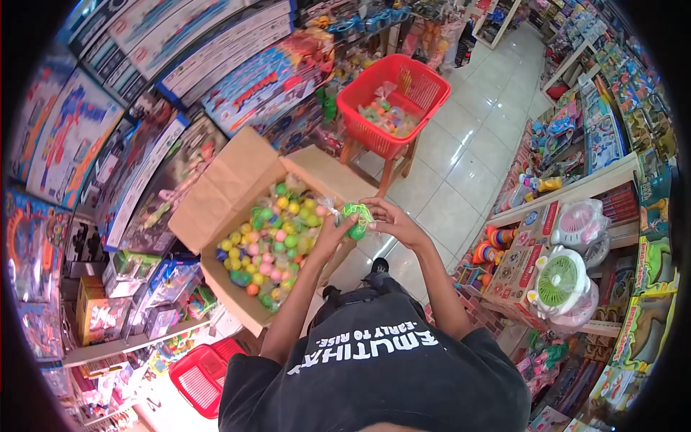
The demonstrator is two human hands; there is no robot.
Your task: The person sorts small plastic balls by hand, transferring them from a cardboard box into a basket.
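Note:
Between my hands is a bright green ball-like toy (356,221) with lighter lines, wrapped in clear plastic. My left hand (334,235) is closed on its left side, with crinkled plastic sticking up by the thumb. From the right, my right hand (397,223) grips the toy's wrapping with its fingertips. Just left of my hands stands an open cardboard box (224,173) holding many small yellow, green, pink, orange and blue balls (273,248), some in clear bags. Beyond it, a red plastic basket (353,101) contains more bagged colourful pieces.
The red basket rests on a wooden stool (386,176). Boxed toys (270,72) line the left shelves. On the right are packaged fans (561,281) and a cardboard carton (511,281). A tiled aisle (461,162) runs ahead. Another red basket (198,381) lies at lower left.

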